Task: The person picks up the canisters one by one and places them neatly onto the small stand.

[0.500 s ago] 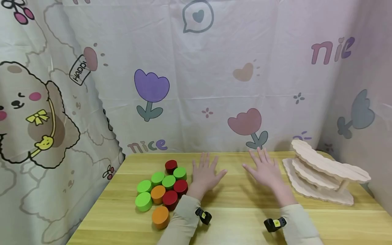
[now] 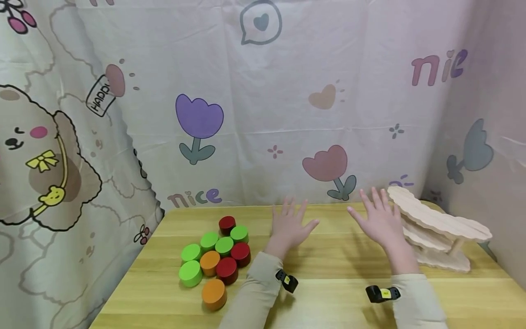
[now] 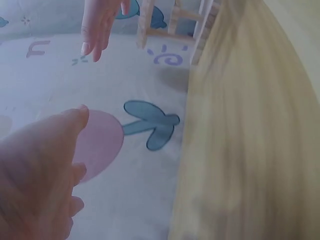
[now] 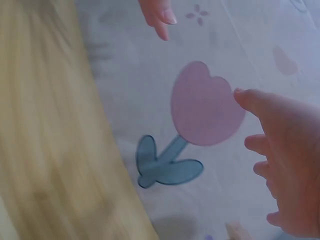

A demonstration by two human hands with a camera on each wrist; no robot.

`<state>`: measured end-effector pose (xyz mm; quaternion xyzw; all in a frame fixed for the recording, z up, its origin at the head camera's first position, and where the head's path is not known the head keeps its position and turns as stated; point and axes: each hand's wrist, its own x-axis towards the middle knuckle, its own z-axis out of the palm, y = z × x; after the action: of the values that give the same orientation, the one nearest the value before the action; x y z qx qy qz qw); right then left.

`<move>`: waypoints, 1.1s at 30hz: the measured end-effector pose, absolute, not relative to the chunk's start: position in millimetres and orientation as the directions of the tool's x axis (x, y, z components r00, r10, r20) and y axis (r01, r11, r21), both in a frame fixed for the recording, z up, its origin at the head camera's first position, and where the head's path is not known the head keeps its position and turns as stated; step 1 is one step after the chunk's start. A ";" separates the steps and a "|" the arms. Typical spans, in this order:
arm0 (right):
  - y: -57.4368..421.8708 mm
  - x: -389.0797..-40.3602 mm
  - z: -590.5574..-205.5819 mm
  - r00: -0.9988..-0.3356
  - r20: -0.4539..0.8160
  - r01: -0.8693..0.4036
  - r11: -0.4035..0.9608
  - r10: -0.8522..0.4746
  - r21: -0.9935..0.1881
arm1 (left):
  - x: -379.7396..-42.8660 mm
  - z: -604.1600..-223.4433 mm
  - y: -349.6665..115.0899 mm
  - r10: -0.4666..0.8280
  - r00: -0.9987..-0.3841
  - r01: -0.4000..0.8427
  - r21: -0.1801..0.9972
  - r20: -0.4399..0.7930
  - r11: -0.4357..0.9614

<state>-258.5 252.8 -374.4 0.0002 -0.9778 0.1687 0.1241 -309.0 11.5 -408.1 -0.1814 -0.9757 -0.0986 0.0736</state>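
My left hand [image 2: 289, 228] is held over the middle of the wooden table with its fingers spread and nothing in it. To its left lie several round blocks in green [image 2: 191, 273], orange [image 2: 214, 294] and dark red [image 2: 227, 270]. My right hand [image 2: 382, 222], also spread and holding nothing, hovers just left of a pale wooden tiered stand [image 2: 448, 224] and partly hides it. In the left wrist view the left thumb [image 3: 75, 120] points toward the other hand. The right wrist view shows the right hand [image 4: 292, 155] with fingers extended.
The wooden table [image 2: 320, 301] runs back to a patterned curtain [image 2: 263, 114] that hangs behind it and along both sides. The lone orange block stands nearest the front edge of the group. A small black camera is strapped on each wrist.
Both hands have shifted to the right, the left one away from the blocks and the right one closer to the stand. The blocks and stand stay in place as the head view turns slightly.
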 end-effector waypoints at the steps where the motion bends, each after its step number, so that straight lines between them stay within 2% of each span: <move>1: 256.4 -257.8 -373.6 -0.967 0.249 -0.037 0.942 0.051 -0.334 | -308.8 -406.2 15.1 0.344 -0.921 0.373 0.163 0.182 0.913; 11: 302.2 -247.2 -370.1 -0.950 0.264 0.046 0.911 0.166 -0.409 | -307.3 -389.1 56.0 0.376 -0.910 0.403 0.158 0.174 0.901; 24: 371.4 -214.8 -373.9 -0.907 0.230 0.214 0.858 0.352 -0.467 | -307.5 -376.4 110.9 0.478 -0.851 0.508 0.114 0.217 0.854; 33: 393.4 -199.8 -377.7 -0.852 0.095 0.388 0.743 0.515 -0.546 | -307.7 -376.0 143.3 0.500 -0.841 0.527 0.104 0.207 0.843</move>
<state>-199.8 393.4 -377.7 -0.2438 -0.9256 0.2633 0.1208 -307.7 143.3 -376.0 -0.2687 -0.9562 -0.0784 0.0860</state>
